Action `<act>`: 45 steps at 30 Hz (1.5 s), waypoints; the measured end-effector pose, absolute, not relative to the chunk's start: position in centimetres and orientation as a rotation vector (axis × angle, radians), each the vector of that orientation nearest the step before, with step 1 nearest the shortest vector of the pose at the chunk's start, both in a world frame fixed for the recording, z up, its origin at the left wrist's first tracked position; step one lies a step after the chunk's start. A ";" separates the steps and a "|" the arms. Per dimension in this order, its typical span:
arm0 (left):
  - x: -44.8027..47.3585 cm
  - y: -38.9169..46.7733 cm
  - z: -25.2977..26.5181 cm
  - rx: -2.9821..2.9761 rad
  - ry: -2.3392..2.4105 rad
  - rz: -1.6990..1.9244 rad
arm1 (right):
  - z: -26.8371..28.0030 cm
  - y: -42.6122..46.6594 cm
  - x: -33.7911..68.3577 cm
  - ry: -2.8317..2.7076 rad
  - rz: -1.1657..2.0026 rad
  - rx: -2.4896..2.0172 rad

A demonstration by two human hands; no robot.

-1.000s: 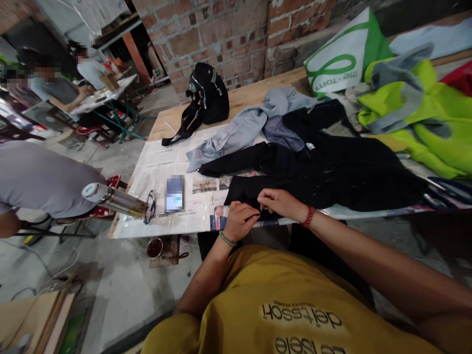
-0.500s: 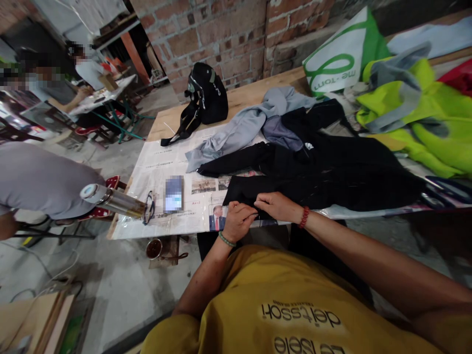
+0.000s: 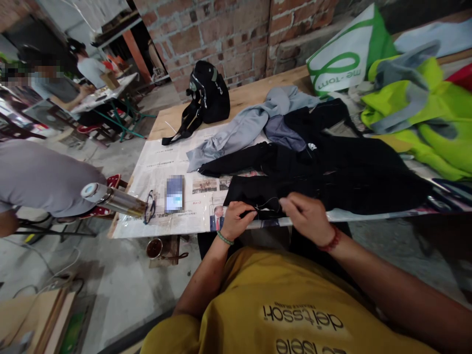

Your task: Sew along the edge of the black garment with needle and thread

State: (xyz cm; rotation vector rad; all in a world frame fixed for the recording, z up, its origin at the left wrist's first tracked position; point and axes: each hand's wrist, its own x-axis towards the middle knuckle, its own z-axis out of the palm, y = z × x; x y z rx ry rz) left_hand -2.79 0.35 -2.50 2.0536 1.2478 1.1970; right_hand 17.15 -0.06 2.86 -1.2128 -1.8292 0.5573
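Note:
A black garment [image 3: 354, 172] with a small white logo is spread along the near side of the table. My left hand [image 3: 238, 220] pinches the edge of its near sleeve between thumb and fingers. From that spot a thin pale thread [image 3: 272, 200] loops across the black cloth to my right hand [image 3: 307, 219]. The right fingers are closed at the thread's end, a little above the cloth and slightly blurred. Whether a needle is between them is too small to see.
Newspaper under clear plastic covers the table [image 3: 129, 216]. On it are a phone [image 3: 174, 194], glasses [image 3: 149, 207], a flask [image 3: 114, 200], a black bag [image 3: 212, 93], grey cloth [image 3: 236, 130], yellow-green clothes [image 3: 427, 108] and a green-white bag [image 3: 350, 59]. Other people sit at the left.
My right hand has moved right and away from the left hand, and the thread between them now shows. My left hand stays at the sleeve edge.

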 end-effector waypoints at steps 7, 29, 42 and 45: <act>-2.8 0.4 -2.2 2.095 1.137 1.196 | -1.9 -4.0 14.6 -1.652 1.508 -1.391; -2.9 0.5 -2.3 2.245 1.018 0.951 | -1.0 -2.3 14.0 -1.157 1.894 -1.326; -2.5 0.3 -2.6 2.177 1.202 1.130 | -1.6 -2.6 14.2 -1.270 1.824 -1.376; -2.6 0.4 -2.7 2.153 1.200 1.139 | -1.4 -2.5 14.4 -1.297 1.856 -1.382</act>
